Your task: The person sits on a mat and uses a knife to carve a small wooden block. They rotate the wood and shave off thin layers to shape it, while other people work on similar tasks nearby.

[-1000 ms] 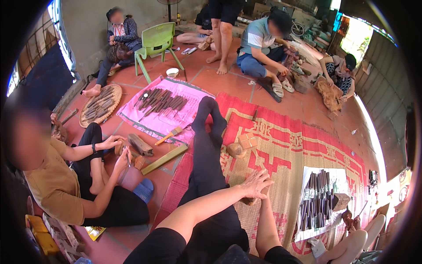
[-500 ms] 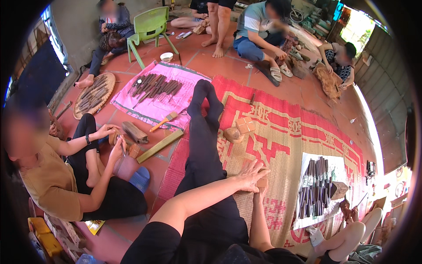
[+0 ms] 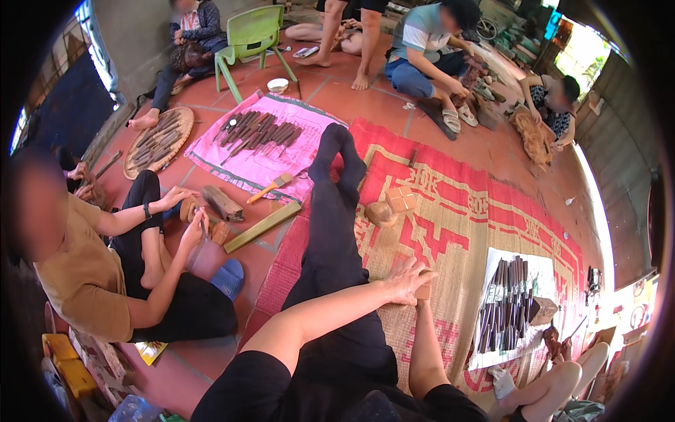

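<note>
A small light-brown wooden block (image 3: 423, 290) is held between my two hands above the woven mat. My left hand (image 3: 402, 281) curls over its left side and top, thumb and fingers bent against it. Under the block's near side, my right hand (image 3: 423, 307) is mostly hidden, its fingers behind the wood. Just beyond on the mat lie a rounded wooden lump (image 3: 380, 214) and a square block with pale lines across it (image 3: 401, 199). My outstretched legs (image 3: 325, 225) in black run along the left of these.
Dark carving tools (image 3: 508, 302) lie on a white sheet at right, more tools (image 3: 260, 133) on a pink cloth. A flat brush (image 3: 271, 188) and a wooden bar (image 3: 261, 226) lie near the co-worker (image 3: 91, 274) on my left. Other people sit beyond, near a green chair (image 3: 251, 35).
The view has shifted slightly, moving the scene a little to the right. My hands keep their hold on the block. In the background, the standing person's legs have stepped apart.
</note>
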Demonstrator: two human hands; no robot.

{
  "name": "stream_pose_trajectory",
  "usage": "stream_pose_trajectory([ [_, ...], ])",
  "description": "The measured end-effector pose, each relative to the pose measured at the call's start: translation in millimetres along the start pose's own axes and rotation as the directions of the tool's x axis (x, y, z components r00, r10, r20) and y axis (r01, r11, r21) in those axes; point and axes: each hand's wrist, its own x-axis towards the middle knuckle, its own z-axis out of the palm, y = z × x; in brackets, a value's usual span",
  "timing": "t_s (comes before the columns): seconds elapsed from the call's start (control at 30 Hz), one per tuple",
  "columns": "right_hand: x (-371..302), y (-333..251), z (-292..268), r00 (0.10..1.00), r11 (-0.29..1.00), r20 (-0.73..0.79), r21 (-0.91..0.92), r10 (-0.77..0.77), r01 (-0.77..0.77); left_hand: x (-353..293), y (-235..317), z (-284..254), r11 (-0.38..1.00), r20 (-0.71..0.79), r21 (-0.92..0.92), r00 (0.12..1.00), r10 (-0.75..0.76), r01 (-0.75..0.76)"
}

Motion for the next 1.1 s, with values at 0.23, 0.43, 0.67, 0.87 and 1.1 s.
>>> stream_pose_trajectory([
  [0.23,5.7,17.7,1.4,1.0,0.971,0.02,0.241,-0.003,-0.002,-2.0,-3.4,14.3,0.967,-0.026,-0.052,0.969,0.247,-0.248],
  [0.43,7.8,32.5,-3.7,0.999,0.953,0.029,0.301,0.018,-0.026,4.1,-3.0,7.8,0.975,0.032,-0.026,0.975,0.222,-0.221],
  [0.67,11.1,44.9,-13.9,0.999,0.942,0.015,0.334,0.034,-0.037,8.0,-6.8,18.2,0.977,0.029,0.014,0.977,0.211,-0.211],
  [0.87,13.4,70.4,-25.1,0.985,0.818,0.005,0.556,0.173,-0.147,9.9,-0.4,1.7,0.975,-0.047,-0.045,0.975,0.217,-0.22],
  [1.1,-42.8,13.2,-6.8,0.992,0.997,-0.124,-0.075,-0.032,0.023,15.2,-7.4,-13.0,0.986,-0.07,-0.157,0.997,0.041,-0.051],
])
